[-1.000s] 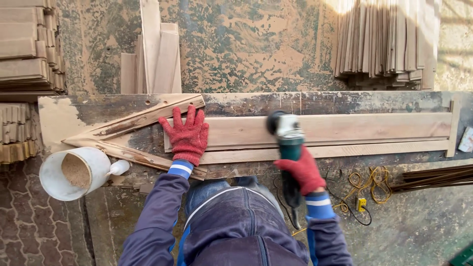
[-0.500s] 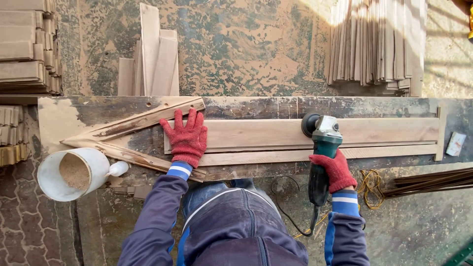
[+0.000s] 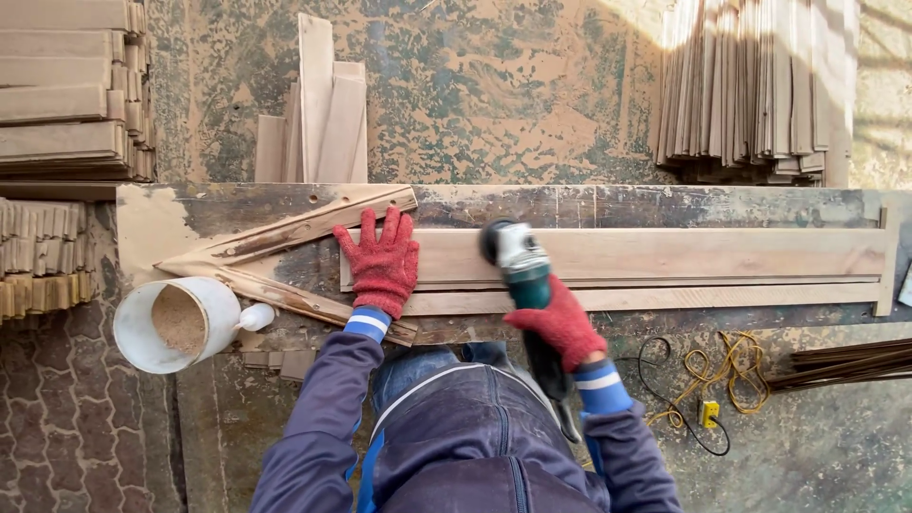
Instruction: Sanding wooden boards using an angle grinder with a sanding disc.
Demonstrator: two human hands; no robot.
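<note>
A long pale wooden board (image 3: 684, 255) lies flat along a worn workbench (image 3: 665, 204). My left hand (image 3: 382, 260), in a red knit glove, presses flat on the board's left end with fingers spread. My right hand (image 3: 559, 321), also in a red glove, grips the handle of a green angle grinder (image 3: 521, 261). The grinder's head rests on the board just right of my left hand. Its black cord trails down past my legs.
A white bucket (image 3: 142, 332) of sawdust sits at the bench's left corner beside two angled wooden strips (image 3: 285, 233). Stacks of thin boards (image 3: 750, 85) lie on the floor behind, more piles (image 3: 57, 95) at left. A yellow cable coil (image 3: 722, 375) and dark rods (image 3: 845, 361) lie at right.
The grinder slid right along the board, then came back left, and now sits close to my left hand. My left hand has stayed pressed on the board.
</note>
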